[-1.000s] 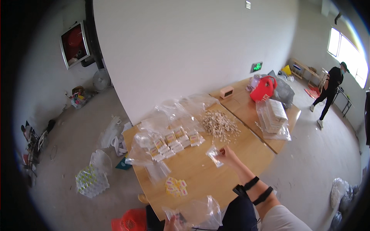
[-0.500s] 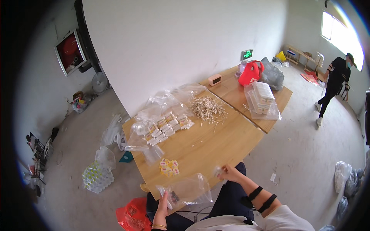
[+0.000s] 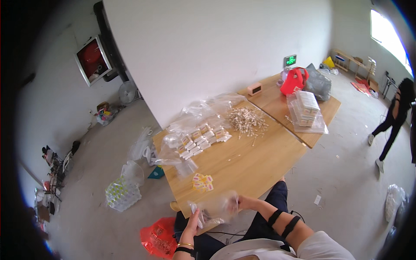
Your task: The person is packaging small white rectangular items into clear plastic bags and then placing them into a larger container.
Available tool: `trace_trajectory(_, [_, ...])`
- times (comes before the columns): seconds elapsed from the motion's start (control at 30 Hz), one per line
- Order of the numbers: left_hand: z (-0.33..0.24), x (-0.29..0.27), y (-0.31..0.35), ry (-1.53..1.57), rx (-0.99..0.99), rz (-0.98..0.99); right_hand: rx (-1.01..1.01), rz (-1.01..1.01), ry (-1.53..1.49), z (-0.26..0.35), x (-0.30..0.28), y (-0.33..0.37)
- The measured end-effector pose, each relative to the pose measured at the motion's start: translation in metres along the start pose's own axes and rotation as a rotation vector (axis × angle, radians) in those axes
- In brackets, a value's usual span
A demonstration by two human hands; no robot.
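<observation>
Clear plastic bag (image 3: 215,209), lower centre, at table (image 3: 247,162) edge: left hand (image 3: 192,222) grips it, right hand (image 3: 245,203) just moved in to its right side (blurred, can't tell grasp), so 2 hands at it now.

Clear plastic bag (image 3: 215,209), wrinkled, held across near edge of table (image 3: 245,167).

Grey fan (image 3: 128,92) near a silver-framed wall cabinet (image 3: 92,60), plus green-lit sign (image 3: 290,60).
</observation>
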State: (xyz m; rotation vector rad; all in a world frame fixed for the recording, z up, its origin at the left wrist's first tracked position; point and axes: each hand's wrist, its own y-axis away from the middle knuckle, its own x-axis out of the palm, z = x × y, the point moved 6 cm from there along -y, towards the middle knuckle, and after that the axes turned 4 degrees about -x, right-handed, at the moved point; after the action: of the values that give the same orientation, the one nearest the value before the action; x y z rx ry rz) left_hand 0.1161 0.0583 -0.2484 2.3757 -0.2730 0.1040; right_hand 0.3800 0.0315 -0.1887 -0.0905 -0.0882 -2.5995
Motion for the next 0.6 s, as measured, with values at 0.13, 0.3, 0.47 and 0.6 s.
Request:
trace_trajectory(0.13, [-0.008,0.005,0.006,0.014,0.055,0.047,-0.041,0.047,0.061,-0.007,0.017,-0.025])
trace_trajectory(0.3, [-0.008,0.006,0.013,0.066,-0.014,0.184,-0.070,-0.128,0.555,0.010,0.046,-0.054])
trace_trajectory(0.47, [-0.004,0.003,0.010,0.073,-0.059,0.208,0.021,-0.170,1.048,0.059,0.064,-0.045])
trace_trajectory(0.6, [-0.015,0.015,0.019,0.073,-0.063,0.192,0.302,-0.214,0.063,0.008,0.058,-0.050])
